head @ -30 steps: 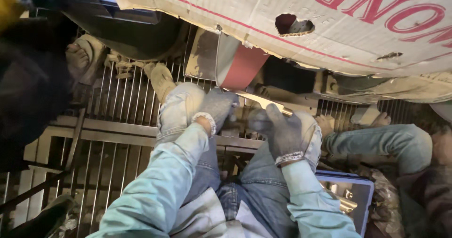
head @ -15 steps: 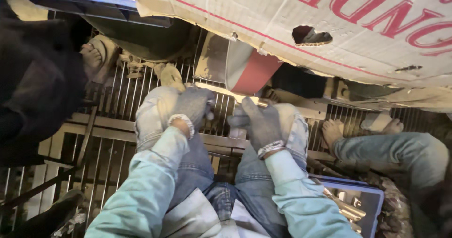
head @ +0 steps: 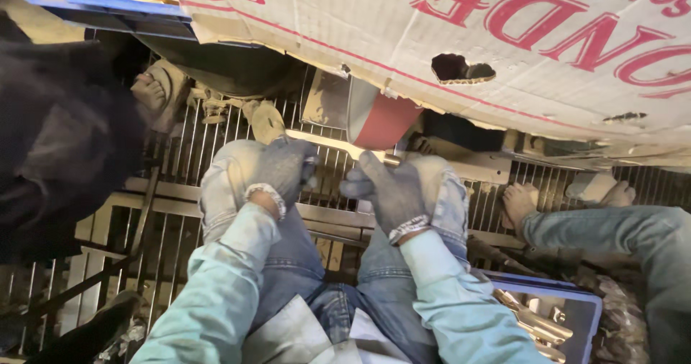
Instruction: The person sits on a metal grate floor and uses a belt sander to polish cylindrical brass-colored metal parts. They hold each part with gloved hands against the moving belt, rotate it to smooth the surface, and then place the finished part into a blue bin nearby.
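A printed cardboard sheet (head: 504, 40) fills the top of the frame, with a ragged hole in it right of centre. Under it, a metal grate floor (head: 180, 213) runs across the middle, and the person sits on it with knees drawn up in faded jeans. A dark-clothed figure (head: 57, 141) crowds the left edge, and another person's jeans leg (head: 612, 224) comes in from the right, ending in a bare foot (head: 520, 200) on the grate. A blue crate (head: 576, 303) holding brass-coloured pieces sits at the lower right.

Just above centre, a red abrasive wheel (head: 381, 119) hangs below the cardboard edge. A thin metal strip (head: 338, 146) lies slantwise at its lower rim, seemingly touching it. The left hand (head: 284, 166), in a grey knitted glove, is curled closed on the strip's left part above the left knee. The right hand (head: 392, 191), gloved alike, is closed on the right part, one finger stretched along it.

This looks like the grinding step itself, the strip pressed to the wheel; the hold calls for even pressure from both hands and fingers kept off the red face
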